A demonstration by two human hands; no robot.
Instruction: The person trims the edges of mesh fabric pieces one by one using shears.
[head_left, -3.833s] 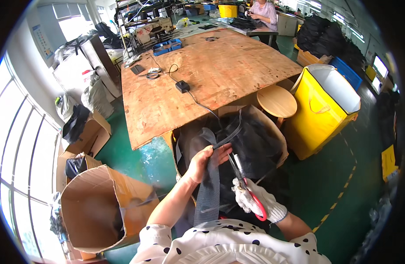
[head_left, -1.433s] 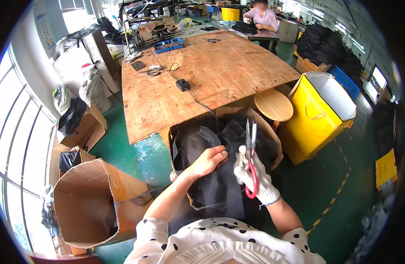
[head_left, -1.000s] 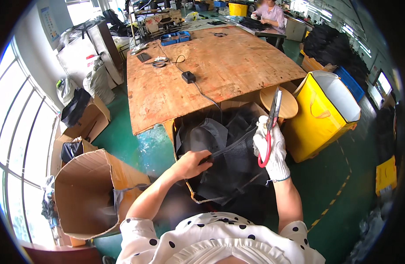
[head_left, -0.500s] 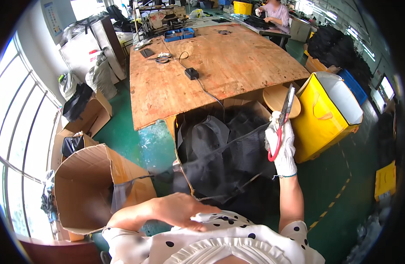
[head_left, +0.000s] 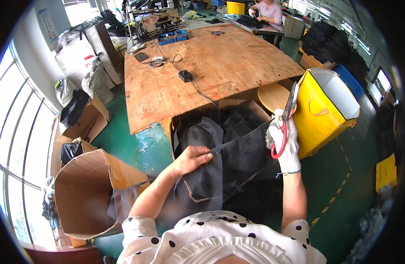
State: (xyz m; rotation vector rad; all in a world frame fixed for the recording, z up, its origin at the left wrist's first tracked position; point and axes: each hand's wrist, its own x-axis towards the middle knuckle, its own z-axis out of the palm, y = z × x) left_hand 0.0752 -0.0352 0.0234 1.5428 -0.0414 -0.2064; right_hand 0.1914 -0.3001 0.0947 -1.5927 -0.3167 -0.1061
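Observation:
My left hand [head_left: 192, 159] is bare and pinches the edge of a strip of black mesh fabric [head_left: 243, 148]. The strip stretches across to my right hand [head_left: 290, 147], which wears a white knit glove. That hand grips red-handled scissors [head_left: 292, 97], blades pointing up and away; the mesh reaches its fingers, where the exact hold is hidden. Below the strip, an open cardboard box [head_left: 251, 107] holds more black mesh pieces [head_left: 204, 132].
A wooden table [head_left: 202, 66] with a black power adapter [head_left: 185, 76] stands ahead. Left is an open carton [head_left: 81, 193] with mesh over its rim; right, a yellow bag [head_left: 323, 103] beside a round wooden board [head_left: 277, 97]. A person [head_left: 270, 15] works at the far table.
My left hand has moved from near my body forward and up to the mesh edge and closed on it. The right hand keeps the scissors in nearly the same place.

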